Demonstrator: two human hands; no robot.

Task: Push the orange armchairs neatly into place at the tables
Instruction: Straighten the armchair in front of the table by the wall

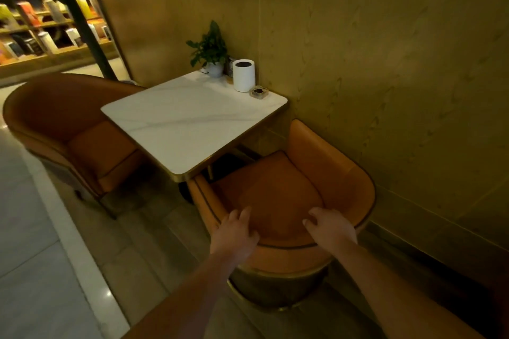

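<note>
A person leans over the back of the near armchair (pixel 278 190), both hands on its curved top rim, at a marble-topped table (pixel 187 121) set against a panelled wall (pixel 385 63). The left hand (pixel 234 231) lies over the rim with fingers fairly straight and spread, pressing rather than clutching. The right hand (pixel 332 230) hooks bent fingers over the same rim. The two are set apart, likely so the chair can be steered straight. The seat's front meets the tabletop's near right edge and one arm is tucked beneath its near corner, so the chair looks close to home and probably needs only a short, square shove. The far armchair (pixel 80 129) stands at the tabletop's left edge, its seat front already under it. A potted plant (pixel 210 49), a white cylinder (pixel 243 76) and an ashtray (pixel 259 91) crowd the far corner by the wall, well out of the chairs' way
</note>
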